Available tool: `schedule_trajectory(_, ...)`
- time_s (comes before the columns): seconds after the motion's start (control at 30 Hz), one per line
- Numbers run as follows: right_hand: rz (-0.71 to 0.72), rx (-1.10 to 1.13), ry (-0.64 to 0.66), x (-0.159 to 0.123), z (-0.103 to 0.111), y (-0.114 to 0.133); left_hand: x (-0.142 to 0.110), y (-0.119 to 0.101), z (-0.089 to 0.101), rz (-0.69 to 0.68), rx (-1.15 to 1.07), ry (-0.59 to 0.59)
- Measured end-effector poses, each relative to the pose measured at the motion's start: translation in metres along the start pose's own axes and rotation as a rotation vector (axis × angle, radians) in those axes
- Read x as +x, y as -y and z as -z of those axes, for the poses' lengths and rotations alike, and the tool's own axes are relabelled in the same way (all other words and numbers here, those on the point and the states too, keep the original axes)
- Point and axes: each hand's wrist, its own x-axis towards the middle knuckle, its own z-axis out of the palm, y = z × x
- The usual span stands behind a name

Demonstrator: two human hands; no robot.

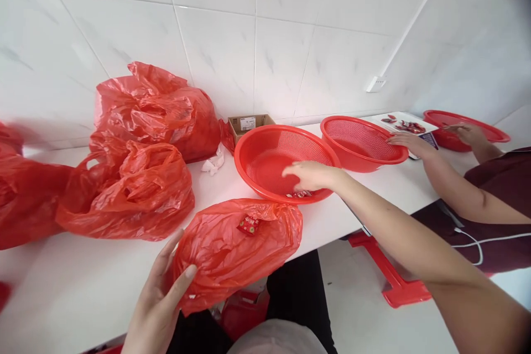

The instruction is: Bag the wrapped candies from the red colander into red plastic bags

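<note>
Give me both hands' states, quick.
Left hand: holding the nearest red bag by its edge.
Right hand: open, over the nearest basket, nothing visibly held.

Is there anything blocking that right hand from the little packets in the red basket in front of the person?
Nothing visible does. The right hand hovers over the basket, its fingers pointing inward, and the little packets lie just below it, by the near wall.
</note>
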Motion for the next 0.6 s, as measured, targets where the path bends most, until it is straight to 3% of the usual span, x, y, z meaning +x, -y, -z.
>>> schedule_trajectory(0.07, -0.082, -0.076, 0.138, 0.015, -0.008, -0.019, -0.007, -0.002, -0.004, -0.016, -0.020, -0.016)
schedule_trajectory(0.17, -0.086, -0.071, 0.182, 0.025, -0.022, -0.035, -0.016, 0.001, -0.007, -0.026, 0.029, -0.033)
schedule_trajectory(0.37, -0.067, 0.003, -0.022, 0.019, -0.002, -0.040, -0.021, 0.008, -0.001, -0.013, 0.079, -0.047)
schedule_trajectory(0.43, 0.018, 0.155, -0.117, 0.007, 0.005, -0.025, -0.020, 0.007, 0.000, -0.031, 0.098, -0.050)
schedule_trajectory(0.5, 0.185, 0.472, -0.130, -0.008, 0.003, 0.003, -0.020, 0.004, -0.001, -0.048, 0.147, -0.038)
schedule_trajectory(0.6, 0.405, 0.867, 0.086, -0.029, -0.023, 0.057, -0.019, -0.001, -0.006, -0.030, 0.209, 0.013)
